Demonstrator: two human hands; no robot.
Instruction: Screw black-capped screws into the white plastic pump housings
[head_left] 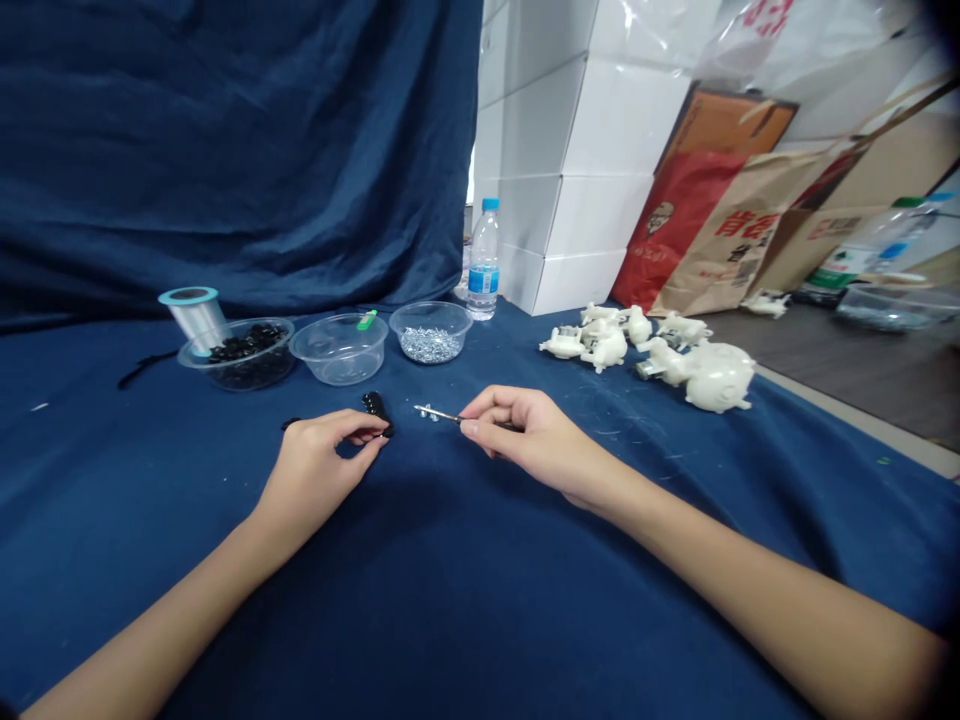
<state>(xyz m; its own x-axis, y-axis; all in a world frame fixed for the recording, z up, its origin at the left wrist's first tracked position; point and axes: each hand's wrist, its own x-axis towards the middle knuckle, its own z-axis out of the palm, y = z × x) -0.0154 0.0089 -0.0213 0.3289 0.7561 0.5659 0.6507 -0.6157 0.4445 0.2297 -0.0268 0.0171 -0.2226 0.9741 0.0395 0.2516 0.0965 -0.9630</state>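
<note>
Just beyond right hand [529, 440], cream figurines [607, 350] cluster.

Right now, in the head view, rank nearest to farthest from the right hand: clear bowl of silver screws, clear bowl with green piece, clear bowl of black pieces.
Right hand:
1. Clear bowl of silver screws, ahead left.
2. Clear bowl with green piece, farther left.
3. Clear bowl of black pieces, farthest left.

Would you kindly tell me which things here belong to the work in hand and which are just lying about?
In use: left hand with black piece; right hand with screwdriver; bowl of screws; bowl of black pieces; white plastic figures.
Lying about: water bottle; paper bags; white boxes.
</note>
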